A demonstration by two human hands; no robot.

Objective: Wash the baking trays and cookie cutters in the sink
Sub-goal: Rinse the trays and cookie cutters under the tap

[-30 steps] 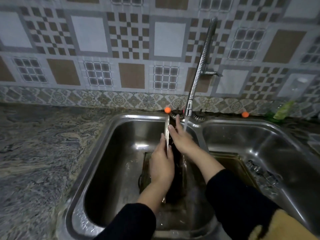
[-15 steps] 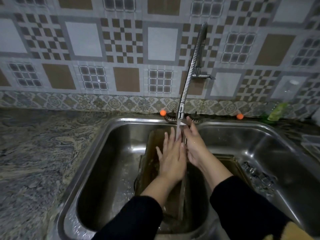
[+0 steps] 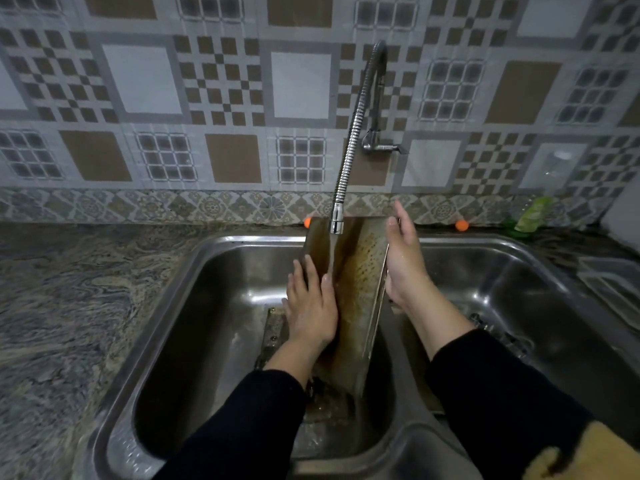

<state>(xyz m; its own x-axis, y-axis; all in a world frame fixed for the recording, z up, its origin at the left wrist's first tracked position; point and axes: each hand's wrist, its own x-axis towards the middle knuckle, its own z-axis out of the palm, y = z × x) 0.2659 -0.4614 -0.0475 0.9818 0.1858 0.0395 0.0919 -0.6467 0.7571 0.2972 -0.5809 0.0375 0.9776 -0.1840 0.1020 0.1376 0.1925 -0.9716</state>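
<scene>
A stained baking tray point(image 3: 360, 271) stood upright in the steel sink point(image 3: 214, 271) under the running faucet point(image 3: 349, 143). The left hand point(image 3: 310, 306) pressed flat, fingers straight; the right hand point(image 3: 403, 258) clasped its three-o'clock edge. A marbled tabletop point(image 3: 69, 289) lay at nine o'clock, patterned tiles point(image 3: 221, 81) at twelve.

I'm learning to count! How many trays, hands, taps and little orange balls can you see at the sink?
Baking trays: 2, one held upright and one lying in the basin
Hands: 2, left hand and right hand
Taps: 1
Orange balls: 2
Total: 7
</scene>
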